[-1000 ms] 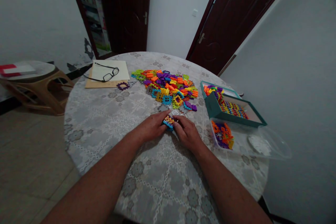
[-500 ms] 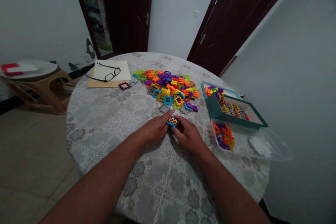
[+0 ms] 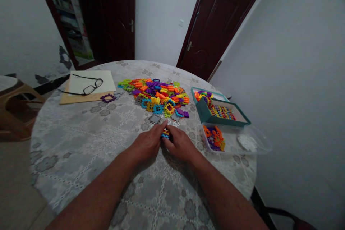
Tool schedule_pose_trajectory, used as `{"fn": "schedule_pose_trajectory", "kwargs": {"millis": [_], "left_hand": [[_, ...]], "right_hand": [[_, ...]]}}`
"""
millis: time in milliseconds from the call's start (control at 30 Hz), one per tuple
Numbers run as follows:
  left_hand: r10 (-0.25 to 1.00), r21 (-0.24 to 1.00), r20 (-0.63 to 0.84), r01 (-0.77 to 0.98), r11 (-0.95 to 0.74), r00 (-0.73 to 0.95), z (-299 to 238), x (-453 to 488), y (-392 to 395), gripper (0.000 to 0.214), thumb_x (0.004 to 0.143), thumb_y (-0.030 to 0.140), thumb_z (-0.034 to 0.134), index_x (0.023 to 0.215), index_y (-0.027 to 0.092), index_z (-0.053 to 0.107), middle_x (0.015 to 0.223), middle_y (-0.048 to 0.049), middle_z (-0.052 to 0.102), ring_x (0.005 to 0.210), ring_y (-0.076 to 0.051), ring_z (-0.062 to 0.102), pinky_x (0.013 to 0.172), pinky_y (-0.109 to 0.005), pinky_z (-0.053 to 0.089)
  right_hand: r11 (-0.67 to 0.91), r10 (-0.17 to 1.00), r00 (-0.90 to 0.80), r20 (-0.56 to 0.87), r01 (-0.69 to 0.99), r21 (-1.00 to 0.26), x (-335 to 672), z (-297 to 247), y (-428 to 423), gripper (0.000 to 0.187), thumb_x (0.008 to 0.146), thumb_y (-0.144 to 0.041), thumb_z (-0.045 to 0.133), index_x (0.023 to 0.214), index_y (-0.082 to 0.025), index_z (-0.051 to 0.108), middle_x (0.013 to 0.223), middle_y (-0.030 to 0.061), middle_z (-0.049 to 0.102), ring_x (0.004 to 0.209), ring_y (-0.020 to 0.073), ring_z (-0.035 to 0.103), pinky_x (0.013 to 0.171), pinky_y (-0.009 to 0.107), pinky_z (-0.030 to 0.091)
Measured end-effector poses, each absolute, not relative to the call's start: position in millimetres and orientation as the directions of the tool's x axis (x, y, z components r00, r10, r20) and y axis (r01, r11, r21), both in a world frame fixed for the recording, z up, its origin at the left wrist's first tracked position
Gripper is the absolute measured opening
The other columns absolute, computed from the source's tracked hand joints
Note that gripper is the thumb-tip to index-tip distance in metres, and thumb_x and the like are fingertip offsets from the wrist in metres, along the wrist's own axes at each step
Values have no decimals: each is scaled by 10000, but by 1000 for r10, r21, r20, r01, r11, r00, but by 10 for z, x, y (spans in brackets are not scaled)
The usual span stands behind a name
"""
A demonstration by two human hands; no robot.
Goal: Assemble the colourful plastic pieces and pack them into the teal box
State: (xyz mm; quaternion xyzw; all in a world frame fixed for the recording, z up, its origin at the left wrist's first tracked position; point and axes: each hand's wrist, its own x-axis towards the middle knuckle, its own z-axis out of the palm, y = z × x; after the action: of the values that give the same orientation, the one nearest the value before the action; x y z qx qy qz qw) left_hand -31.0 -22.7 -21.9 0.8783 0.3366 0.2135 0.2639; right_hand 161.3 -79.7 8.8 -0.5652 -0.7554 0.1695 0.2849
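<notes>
While a wooden stool (image 3: pixel 16 115) is cut off by the left edge of the frame, black glasses (image 3: pixel 90 89) lie on pale papers (image 3: pixel 107 81) at the upper left of the round counter (image 3: pixel 81 129). Near the centre, the left hand (image 3: pixel 148 142) is bent closed around the left side of a small coloured block (image 3: pixel 165 136), its far fingers out of sight. Most of that block is covered; only a sliver with orange above and blue below shows between the hands, the blue side facing the bottom of the frame, and its long axis cannot be told. The right hand (image 3: pixel 180 143) curls closed on the block's right side, thumb on the near side. Just above the hands, a heap of bright pieces (image 3: pixel 161 95) overlaps so much that many outlines are lost. At right, a clear tub (image 3: pixel 206 144) has edges that are hard to make out.
</notes>
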Motion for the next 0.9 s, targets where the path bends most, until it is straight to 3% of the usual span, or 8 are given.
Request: {"fn": "schedule_pose_trajectory", "kwargs": {"millis": [233, 433, 633, 900], "left_hand": [[703, 690, 207, 408, -598, 680, -186, -390, -123, 758, 961, 232, 576, 1682, 188, 346, 1692, -158, 464, 1547, -309, 475, 1298, -504, 366], [712, 723, 159, 410, -556, 684, -86, -414, -118, 736, 920, 204, 618, 1632, 268, 447, 1625, -102, 564, 1464, -302, 560, 1254, -511, 419], [726, 762, 129, 402, -509, 675, -80, -450, -72, 707, 885, 254, 669, 1579, 254, 535, 1600, -116, 588, 1449, -336, 574, 1256, -534, 418], [705, 807, 125, 342, -481, 698, -37, -480, -67, 600, 934, 210, 545, 1531, 249, 587, 1553, -79, 637, 1415, -297, 598, 1211, -483, 479]], "right_hand": [[311, 947, -172, 272, 708, -634, 1675, 15, -817, 641, 890, -156, 692, 1516, -214, 567, 1438, 132, 686, 1263, 281, 670, 1134, 458, 504], [309, 950, -189, 250, 702, -642, 1730, 30, -825, 543, 920, -259, 709, 1454, -212, 626, 1358, 127, 723, 1179, 275, 699, 1075, 445, 534], [299, 951, -178, 252, 725, -620, 1763, 44, -834, 479, 955, -279, 683, 1424, -186, 643, 1296, 139, 743, 1110, 264, 712, 1023, 417, 547], [296, 953, -180, 243, 715, -633, 1748, 74, -827, 450, 961, -257, 671, 1407, -204, 642, 1277, 116, 750, 1074, 249, 715, 1015, 401, 540]]}}
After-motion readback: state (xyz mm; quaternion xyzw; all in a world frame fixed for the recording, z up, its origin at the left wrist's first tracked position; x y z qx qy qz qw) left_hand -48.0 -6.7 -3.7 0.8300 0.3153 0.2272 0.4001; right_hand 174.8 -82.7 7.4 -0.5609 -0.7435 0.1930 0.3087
